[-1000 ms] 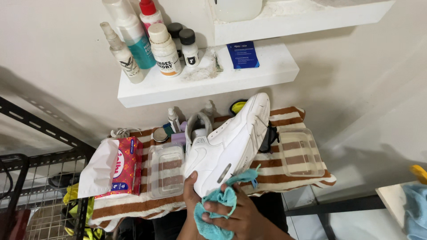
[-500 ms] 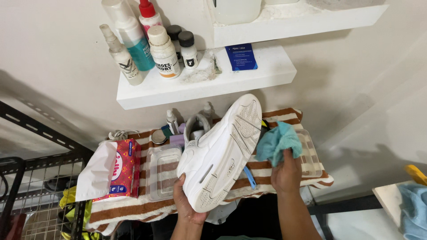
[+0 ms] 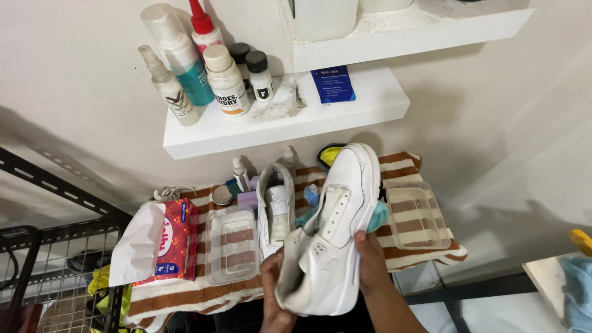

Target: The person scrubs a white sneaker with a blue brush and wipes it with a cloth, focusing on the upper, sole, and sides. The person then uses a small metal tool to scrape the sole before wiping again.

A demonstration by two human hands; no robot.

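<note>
Starting at the far left, I see a black wire rack (image 3: 37, 271) standing beside the surface (image 3: 185, 296), which is draped in a brown-and-white striped towel, probably to catch drips and keep things from sliding. On its left end lies a red pack of tissues (image 3: 163, 243) with a white sheet pulled out, handy to grab. Next to it sits a clear plastic container (image 3: 232, 245), open side up. Behind that stand small bottles and a round tin, and a second white shoe (image 3: 275, 206) lies flat on the towel, laces out.

My left hand (image 3: 273, 290) curls around the heel end of the white sneaker (image 3: 330, 234), fingers pressed against the back, supporting its weight from below. The sneaker is held up off the towel, toe pointing away toward the wall, its tongue and empty eyelets facing me, so the upper is easy to inspect. My right hand (image 3: 370, 259) grips its right side, thumb on the upper and fingers wrapped behind; a teal cloth (image 3: 377, 216) peeks out behind the shoe, apparently trapped under those fingers.

Further right rests another clear container (image 3: 414, 213). Above, a white wall shelf (image 3: 290, 126) keeps spray bottles (image 3: 179, 61) and cleaners within reach.
</note>
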